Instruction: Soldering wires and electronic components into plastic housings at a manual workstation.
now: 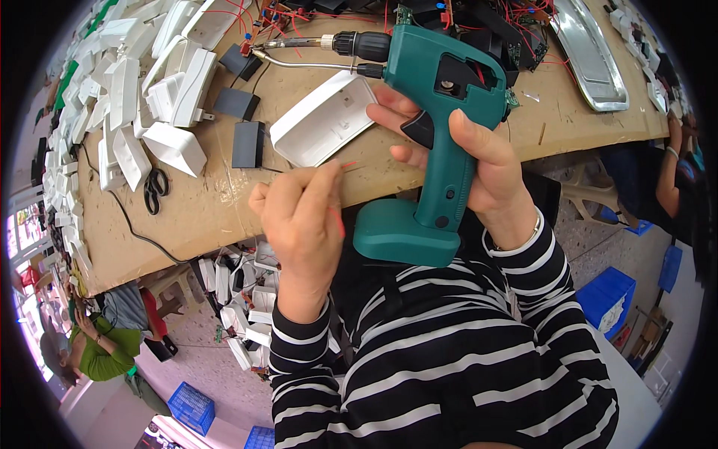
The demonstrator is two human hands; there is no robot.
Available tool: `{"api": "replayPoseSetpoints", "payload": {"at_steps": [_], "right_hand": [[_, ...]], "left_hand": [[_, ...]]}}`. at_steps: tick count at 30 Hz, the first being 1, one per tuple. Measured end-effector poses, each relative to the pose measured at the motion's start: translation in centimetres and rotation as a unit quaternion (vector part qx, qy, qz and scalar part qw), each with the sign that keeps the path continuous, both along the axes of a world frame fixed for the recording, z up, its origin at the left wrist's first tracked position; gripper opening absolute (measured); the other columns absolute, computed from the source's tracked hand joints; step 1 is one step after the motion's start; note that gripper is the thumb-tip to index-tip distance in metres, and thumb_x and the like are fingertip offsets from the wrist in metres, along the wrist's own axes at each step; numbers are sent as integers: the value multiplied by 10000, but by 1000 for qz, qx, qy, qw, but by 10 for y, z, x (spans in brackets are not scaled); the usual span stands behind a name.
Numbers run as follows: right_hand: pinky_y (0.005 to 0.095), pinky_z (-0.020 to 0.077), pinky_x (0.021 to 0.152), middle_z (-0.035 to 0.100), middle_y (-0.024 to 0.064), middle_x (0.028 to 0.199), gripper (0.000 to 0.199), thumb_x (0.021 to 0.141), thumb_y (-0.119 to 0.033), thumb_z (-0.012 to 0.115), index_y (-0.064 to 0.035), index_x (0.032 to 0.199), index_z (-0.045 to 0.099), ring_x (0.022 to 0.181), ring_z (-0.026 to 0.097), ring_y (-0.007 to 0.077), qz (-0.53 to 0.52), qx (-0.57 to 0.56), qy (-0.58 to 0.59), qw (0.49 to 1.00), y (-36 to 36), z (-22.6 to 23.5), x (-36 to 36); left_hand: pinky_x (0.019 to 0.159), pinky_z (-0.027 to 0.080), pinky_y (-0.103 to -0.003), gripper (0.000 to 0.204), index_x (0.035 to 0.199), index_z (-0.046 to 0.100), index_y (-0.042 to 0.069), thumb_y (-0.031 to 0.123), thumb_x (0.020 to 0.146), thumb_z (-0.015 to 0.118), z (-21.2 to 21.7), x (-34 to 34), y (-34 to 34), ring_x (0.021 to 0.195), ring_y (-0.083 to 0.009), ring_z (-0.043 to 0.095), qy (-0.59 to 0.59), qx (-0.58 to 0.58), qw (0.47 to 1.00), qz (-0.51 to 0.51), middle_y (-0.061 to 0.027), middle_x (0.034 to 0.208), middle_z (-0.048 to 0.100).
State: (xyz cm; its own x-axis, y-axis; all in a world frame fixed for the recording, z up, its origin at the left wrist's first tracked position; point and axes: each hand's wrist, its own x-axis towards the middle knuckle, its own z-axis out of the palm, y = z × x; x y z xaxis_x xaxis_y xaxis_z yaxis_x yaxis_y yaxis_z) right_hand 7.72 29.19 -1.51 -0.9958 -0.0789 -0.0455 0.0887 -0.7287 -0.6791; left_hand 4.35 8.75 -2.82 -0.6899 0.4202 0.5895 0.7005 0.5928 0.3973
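Note:
A green, pistol-shaped soldering gun (445, 176) with a black trigger is held in my right hand (495, 168). Its handle lies between my thumb and fingers, and its metal tip (295, 43) and curved feed tube (303, 63) point left. Near the table's front edge, my left hand (299, 209) is closed in a pinch on a thin red wire (348, 164), whose end sticks out past the fingertips. Just beyond that hand an oblong white plastic casing (321, 120) lies with its hollow side up. The gun's tip is above a small board with red wires.
White casings (123, 90) are heaped at the left, beside several black boxes (247, 144) and black-handled scissors (155, 191). A metal tray (591, 60) stands back right among red-wired parts. Blue crates (607, 299) are on the floor. Other people sit at both sides.

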Motion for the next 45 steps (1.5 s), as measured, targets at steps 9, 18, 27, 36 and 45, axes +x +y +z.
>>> {"api": "replayPoseSetpoints", "payload": {"at_steps": [9,18,27,36,45], "right_hand": [[411,459,989,263,265,1443,696,901,-323,582,39,1404,265,1378,209,386,-13,-4,-14,1000,-5,2,17],[338,556,761,420,328,1313,781,847,-394,654,68,1367,298,1116,563,374,-40,134,17,990,29,14,73],[284,529,648,567,261,1118,848,722,-379,796,73,1307,381,735,631,210,-165,302,-90,935,14,36,126],[300,509,723,567,222,1168,782,745,-287,792,28,1337,390,799,606,172,-96,339,-116,929,6,37,126],[273,516,670,557,231,1124,855,718,-398,794,79,1301,390,780,613,178,-158,290,-121,936,13,43,131]], "left_hand": [[686,292,-292,179,856,660,81,24,706,740,7,2,9,647,-146,520,-45,87,995,4,-19,730,594],[755,251,-327,166,826,667,117,52,691,738,5,-9,21,693,-120,516,43,28,998,46,16,750,578],[801,249,-369,128,777,684,119,89,660,731,12,-17,28,899,-207,527,70,10,992,106,-45,1018,582],[836,259,-405,54,766,679,102,107,713,685,19,-21,41,1018,-242,534,19,-75,987,140,-85,1142,582],[736,340,-325,222,822,678,65,18,621,760,34,-13,-4,771,-195,557,-43,32,998,-41,-60,850,614]]}}
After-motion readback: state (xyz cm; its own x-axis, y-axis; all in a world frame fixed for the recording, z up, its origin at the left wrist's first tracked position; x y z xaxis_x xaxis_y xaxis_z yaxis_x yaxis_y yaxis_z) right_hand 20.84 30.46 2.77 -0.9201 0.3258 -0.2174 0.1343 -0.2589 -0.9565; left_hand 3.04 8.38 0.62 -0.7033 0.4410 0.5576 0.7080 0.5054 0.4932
